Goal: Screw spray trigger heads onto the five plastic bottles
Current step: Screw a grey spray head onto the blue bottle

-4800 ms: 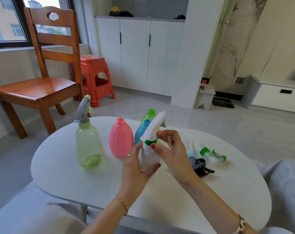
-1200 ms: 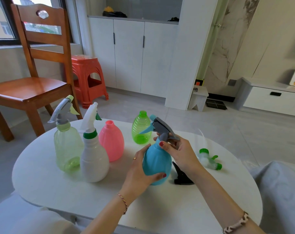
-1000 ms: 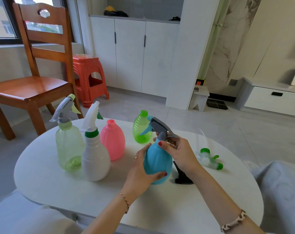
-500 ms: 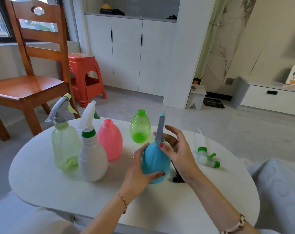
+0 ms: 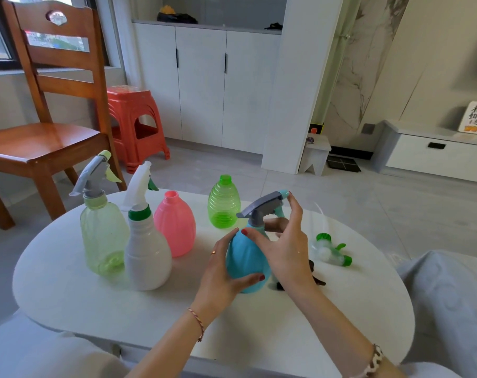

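Note:
My left hand [image 5: 223, 271] grips the body of a blue bottle [image 5: 245, 260] standing on the white table [image 5: 95, 301]. My right hand [image 5: 283, 244] holds the grey trigger head [image 5: 261, 207] on its neck, thumb at the collar and fingers at the nozzle. To the left stand a pale green bottle [image 5: 102, 236] and a white bottle [image 5: 147, 255], both with trigger heads. A pink bottle [image 5: 174, 225] and a green ribbed bottle [image 5: 223, 205] stand open-necked. A clear-green trigger head [image 5: 330, 251] lies on the right, and a black one [image 5: 315, 279] lies partly hidden behind my right hand.
A wooden chair [image 5: 41, 126] and a red plastic stool [image 5: 135, 126] stand beyond the table's left side. A grey cushion [image 5: 447, 301] lies at the right edge. White cabinets [image 5: 204, 85] line the far wall.
The trigger head on the blue bottle has turned, its nozzle now pointing right. My right hand has shifted its grip around it. The left hand still holds the bottle.

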